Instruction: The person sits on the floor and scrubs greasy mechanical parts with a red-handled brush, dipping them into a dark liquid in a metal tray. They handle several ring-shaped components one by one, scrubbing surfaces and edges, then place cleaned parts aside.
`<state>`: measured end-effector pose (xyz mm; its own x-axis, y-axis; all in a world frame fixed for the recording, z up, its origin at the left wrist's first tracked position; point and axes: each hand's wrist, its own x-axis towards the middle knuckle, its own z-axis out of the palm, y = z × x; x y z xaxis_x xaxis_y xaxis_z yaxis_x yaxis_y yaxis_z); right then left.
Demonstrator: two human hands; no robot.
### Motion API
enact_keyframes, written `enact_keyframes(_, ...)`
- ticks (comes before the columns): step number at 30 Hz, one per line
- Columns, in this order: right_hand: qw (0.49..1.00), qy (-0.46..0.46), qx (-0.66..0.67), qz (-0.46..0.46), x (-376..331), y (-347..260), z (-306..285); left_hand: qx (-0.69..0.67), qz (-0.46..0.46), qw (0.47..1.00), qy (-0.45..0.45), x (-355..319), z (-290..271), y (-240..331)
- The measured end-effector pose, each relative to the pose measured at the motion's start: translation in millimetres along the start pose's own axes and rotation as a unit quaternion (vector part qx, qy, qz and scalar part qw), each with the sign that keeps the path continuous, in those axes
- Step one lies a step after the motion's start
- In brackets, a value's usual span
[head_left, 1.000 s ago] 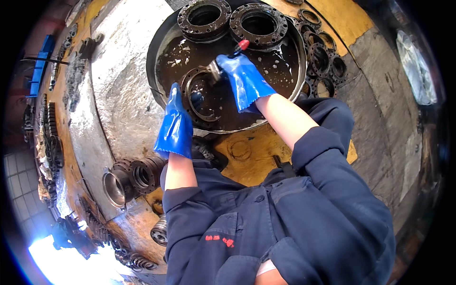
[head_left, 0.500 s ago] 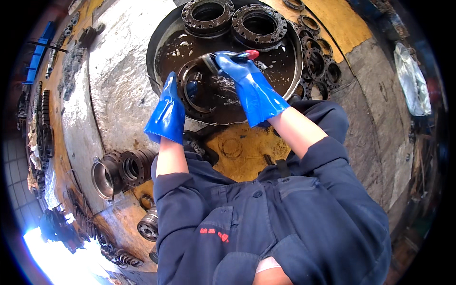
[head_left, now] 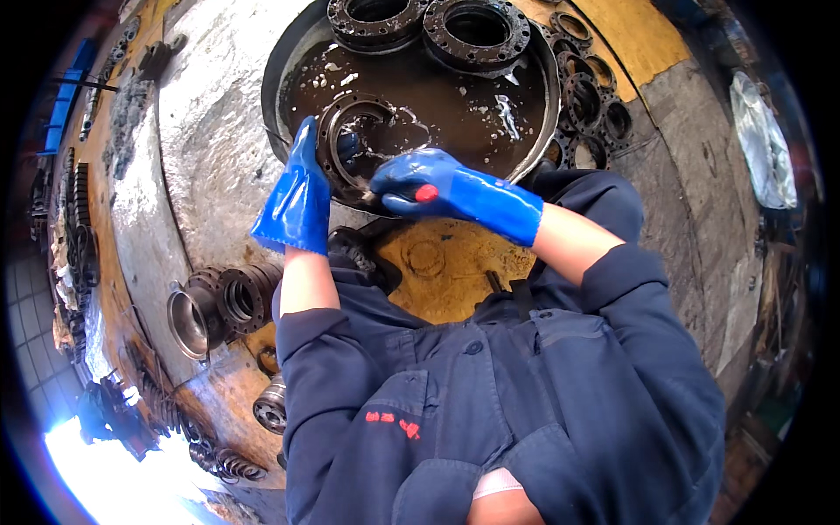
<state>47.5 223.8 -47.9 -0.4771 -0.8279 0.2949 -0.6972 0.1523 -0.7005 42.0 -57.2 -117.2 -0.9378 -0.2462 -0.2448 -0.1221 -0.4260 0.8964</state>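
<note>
In front of me a round metal basin (head_left: pixel 274 83) holds murky brown liquid with foam flecks. A metal flange ring (head_left: pixel 354 103) stands tilted in it at the near left, its lower part wet or in the liquid. My left hand (head_left: pixel 300 192), in a blue rubber glove, grips the ring's left side, some fingers showing through the opening. My right hand (head_left: pixel 418 179), gloved the same, is closed around a brush with a red handle end (head_left: pixel 426 193). The bristles, mostly hidden under the glove, are at the ring's near right edge.
Two dark bolt-holed flanges (head_left: pixel 477 35) rest at the basin's far side. Several dark rings (head_left: pixel 582 101) lie on the floor to its right. Cylindrical metal parts (head_left: pixel 197 319) stand near left, coil springs (head_left: pixel 236 465) behind them. A clear plastic bag (head_left: pixel 763 144) lies far right.
My right hand has moved the brush nearer to me, from above the ring's far right side to its near edge. My left hand stays on the ring.
</note>
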Motion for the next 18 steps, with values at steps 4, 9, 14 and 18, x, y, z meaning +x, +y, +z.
enact_keyframes(4, 0.997, -0.031, -0.030, -0.062, -20.2, 35.3, -12.6, -0.028, -0.123, 0.989, 0.080, -24.4, 36.6, 38.3)
enact_keyframes(9, 0.974, -0.134, -0.179, -0.037, 15.8, 27.5, -47.8, -0.021, -0.173, 0.978, 0.110, -22.8, 37.8, 40.9)
enact_keyframes(14, 0.945, 0.007, -0.231, -0.231, 73.1, 7.7, -65.8, -0.017, -0.157, 0.980, 0.124, -16.0, 25.1, 29.9)
enact_keyframes(18, 0.955, 0.050, -0.214, -0.198, 72.0, 68.4, -56.5, -0.002, -0.152, 0.981, 0.121, -15.9, 32.9, 29.3)
